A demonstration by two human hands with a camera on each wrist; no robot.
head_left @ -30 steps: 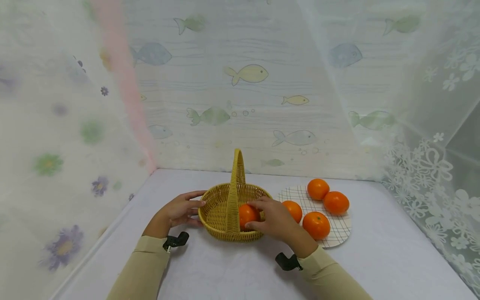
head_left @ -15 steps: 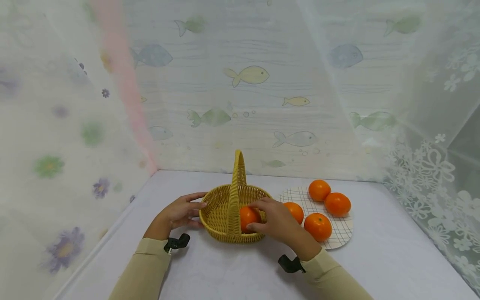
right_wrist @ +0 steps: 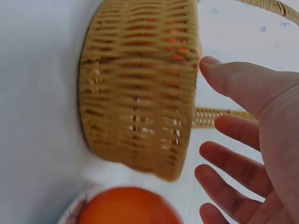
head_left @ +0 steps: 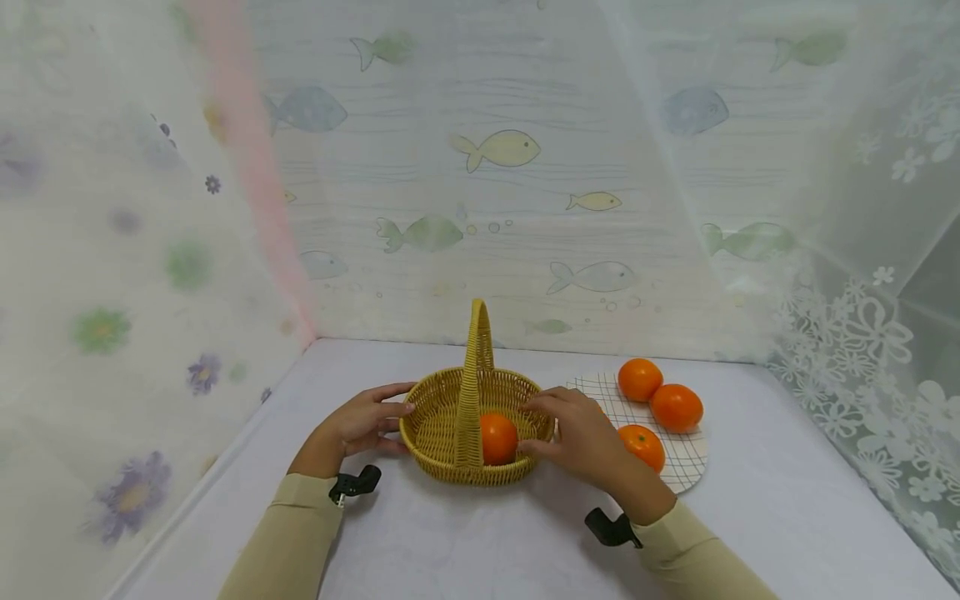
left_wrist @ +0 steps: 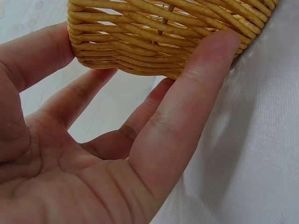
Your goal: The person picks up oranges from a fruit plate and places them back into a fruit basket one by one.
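A yellow wicker basket (head_left: 442,467) with a tall arched handle stands on the table. One orange (head_left: 498,439) lies inside it, right of the handle. My left hand (head_left: 367,421) rests against the basket's left end; in the left wrist view its thumb (left_wrist: 187,102) presses the woven wall and the fingers spread along the end. Fingers spread and nothing in it, my right hand (head_left: 581,437) is over the basket's right rim, apart from the orange. The right wrist view shows the right thumb (right_wrist: 233,81) close to the rim, with the orange (right_wrist: 177,42) glimpsed through the weave.
Right of the basket sits a round white plate (head_left: 686,467) with a grid pattern. It bears several oranges (head_left: 677,408), one mostly hidden behind my right hand. A white cloth (head_left: 450,542) covers the table; a fish-print curtain (head_left: 525,208) hangs behind.
My right hand has let go of the orange in the basket and drawn back to the right. My left hand stays against the basket's left end.
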